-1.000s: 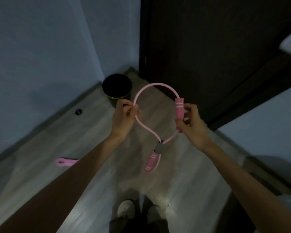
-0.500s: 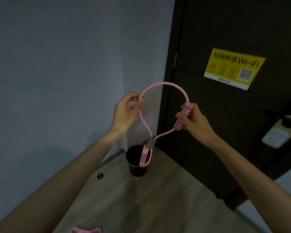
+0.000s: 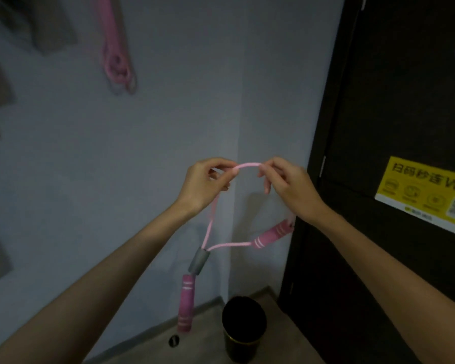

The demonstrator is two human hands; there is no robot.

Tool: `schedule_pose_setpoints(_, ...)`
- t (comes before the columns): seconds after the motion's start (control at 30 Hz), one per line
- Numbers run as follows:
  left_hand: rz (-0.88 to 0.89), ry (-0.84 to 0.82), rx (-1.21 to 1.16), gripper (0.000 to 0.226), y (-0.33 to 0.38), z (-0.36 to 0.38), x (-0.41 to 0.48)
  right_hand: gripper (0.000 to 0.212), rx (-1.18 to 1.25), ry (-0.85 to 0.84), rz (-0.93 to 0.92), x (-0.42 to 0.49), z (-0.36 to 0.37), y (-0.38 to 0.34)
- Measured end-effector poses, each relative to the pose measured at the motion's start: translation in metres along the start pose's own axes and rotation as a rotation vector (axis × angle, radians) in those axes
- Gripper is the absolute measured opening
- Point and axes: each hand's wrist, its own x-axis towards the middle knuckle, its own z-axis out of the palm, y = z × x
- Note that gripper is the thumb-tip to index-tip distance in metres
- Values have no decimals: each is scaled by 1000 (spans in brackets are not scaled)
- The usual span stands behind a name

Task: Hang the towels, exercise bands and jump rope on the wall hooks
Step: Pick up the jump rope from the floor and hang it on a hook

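In the middle of the frame, the left hand [image 3: 204,183] and the right hand [image 3: 290,186] each pinch the top of the pink exercise band [image 3: 247,166]. The band droops below them: one handle [image 3: 185,303] hangs straight down, and the other sits under the right wrist. Half a second ago the hands were farther apart, and the right one held a handle. Below is a black bin [image 3: 243,329]. At upper left, another pink band [image 3: 116,56] hangs on the wall [image 3: 181,88].
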Motion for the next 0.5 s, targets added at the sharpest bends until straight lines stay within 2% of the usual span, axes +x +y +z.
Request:
schedule_pose_setpoints(0.17,-10,-10,73,10,-5,-14,30,20,82,-22,-70,65,3,6)
schedule_pose_setpoints(0.3,-71,41,17,3,-12,-30,55,19,129,-8,-157,115,1,4)
schedule_pose_setpoints(0.5,-142,128,49,7,-16,-59,104,25,8,78,-257,195,5,0)
